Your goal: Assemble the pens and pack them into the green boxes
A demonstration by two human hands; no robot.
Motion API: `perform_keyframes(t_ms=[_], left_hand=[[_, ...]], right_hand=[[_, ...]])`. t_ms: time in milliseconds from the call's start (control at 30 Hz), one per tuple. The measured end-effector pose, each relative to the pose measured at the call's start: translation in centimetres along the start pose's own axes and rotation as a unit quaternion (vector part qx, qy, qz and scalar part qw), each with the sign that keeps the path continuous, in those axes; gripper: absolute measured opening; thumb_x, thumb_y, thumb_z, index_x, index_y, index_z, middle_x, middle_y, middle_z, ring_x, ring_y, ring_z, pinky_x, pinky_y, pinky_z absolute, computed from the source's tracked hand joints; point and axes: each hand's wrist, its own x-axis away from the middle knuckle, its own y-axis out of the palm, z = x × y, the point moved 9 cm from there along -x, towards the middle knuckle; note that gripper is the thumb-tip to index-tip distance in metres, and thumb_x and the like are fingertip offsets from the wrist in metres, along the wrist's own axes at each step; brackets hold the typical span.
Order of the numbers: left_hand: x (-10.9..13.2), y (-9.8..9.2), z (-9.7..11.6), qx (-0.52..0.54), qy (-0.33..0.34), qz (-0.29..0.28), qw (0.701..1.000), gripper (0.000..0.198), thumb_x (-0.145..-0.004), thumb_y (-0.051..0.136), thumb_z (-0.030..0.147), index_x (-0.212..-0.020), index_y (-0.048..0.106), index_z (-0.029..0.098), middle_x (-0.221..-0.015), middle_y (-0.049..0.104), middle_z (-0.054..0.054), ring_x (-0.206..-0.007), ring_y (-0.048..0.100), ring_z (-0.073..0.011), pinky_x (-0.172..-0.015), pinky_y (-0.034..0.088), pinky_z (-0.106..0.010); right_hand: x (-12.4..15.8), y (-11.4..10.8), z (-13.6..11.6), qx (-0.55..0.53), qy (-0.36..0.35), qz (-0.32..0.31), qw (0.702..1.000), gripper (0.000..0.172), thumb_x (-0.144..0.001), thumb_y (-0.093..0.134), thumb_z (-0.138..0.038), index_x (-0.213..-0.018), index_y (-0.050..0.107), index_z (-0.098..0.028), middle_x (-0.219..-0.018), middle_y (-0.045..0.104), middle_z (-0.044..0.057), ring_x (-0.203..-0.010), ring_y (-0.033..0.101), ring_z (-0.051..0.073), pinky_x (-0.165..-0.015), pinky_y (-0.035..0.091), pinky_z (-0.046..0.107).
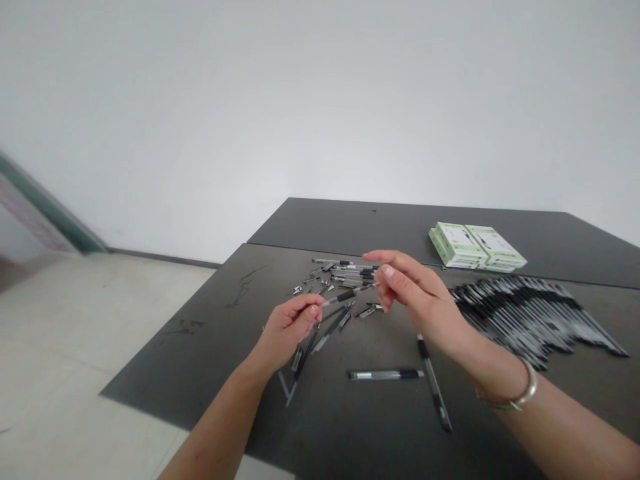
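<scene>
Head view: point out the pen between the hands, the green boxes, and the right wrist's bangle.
Pen (345, 295), head view, black grip.
Green boxes (475, 244), head view, top face.
Bangle (523, 391), head view, metal band.

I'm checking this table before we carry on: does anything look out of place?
Yes. One pen and another lie apart on the dark table, away from the neat fanned pens, and the pen parts nearby lie in a loose jumble.
</scene>
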Motion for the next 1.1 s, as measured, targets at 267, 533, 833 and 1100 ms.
perform_keyframes(t_ms=[267, 533, 833, 1100], left_hand=[[0.8, -5.2, -0.5, 0.061, -0.033, 0.117, 0.991, 0.032, -0.082, 0.066, 0.043, -0.101, 0.067, 0.016, -0.073, 0.057, 0.001, -0.049, 0.041, -0.0047, -0.042, 0.03, -0.016], [2.9, -8.3, -1.2, 0.065, -0.038, 0.159, 0.984, 0.028, -0.082, 0.068, 0.04, -0.1, 0.066, 0.018, -0.072, 0.057, 0.002, -0.05, 0.041, -0.0047, -0.041, 0.03, -0.015], [3.6, -8.9, -2.0, 0.08, -0.044, 0.176, 0.98, 0.029, -0.081, 0.069, 0.04, -0.099, 0.066, 0.017, -0.073, 0.058, 0.001, -0.05, 0.043, -0.0042, -0.04, 0.031, -0.014], [3.4, -8.5, -2.1, 0.088, -0.038, 0.174, 0.98, 0.028, -0.081, 0.069, 0.039, -0.098, 0.067, 0.017, -0.073, 0.059, 0.0, -0.049, 0.043, -0.0042, -0.04, 0.032, -0.014]], right_hand=[[-3.8, 1.9, 3.0, -0.001, -0.039, 0.015, 0.999, 0.043, -0.099, 0.034, -0.042, -0.096, 0.068, -0.017, -0.065, 0.053, -0.001, -0.055, 0.05, 0.012, -0.054, 0.044, 0.025], [-5.0, 15.5, 6.9, 0.309, -0.215, -0.304, 0.875, 0.031, -0.078, 0.054, 0.002, -0.099, 0.072, -0.012, -0.1, 0.07, 0.011, -0.096, 0.061, 0.02, -0.089, 0.044, 0.031], [-5.6, 16.1, 9.5, 0.355, -0.178, -0.34, 0.853, 0.017, -0.077, 0.06, -0.006, -0.085, 0.072, -0.015, -0.091, 0.069, 0.01, -0.092, 0.061, 0.02, -0.082, 0.043, 0.028], [-7.2, 9.5, 10.2, 0.394, -0.08, -0.248, 0.882, 0.016, -0.086, 0.055, -0.015, -0.098, 0.066, -0.014, -0.089, 0.069, 0.007, -0.076, 0.061, 0.015, -0.068, 0.043, 0.023]])
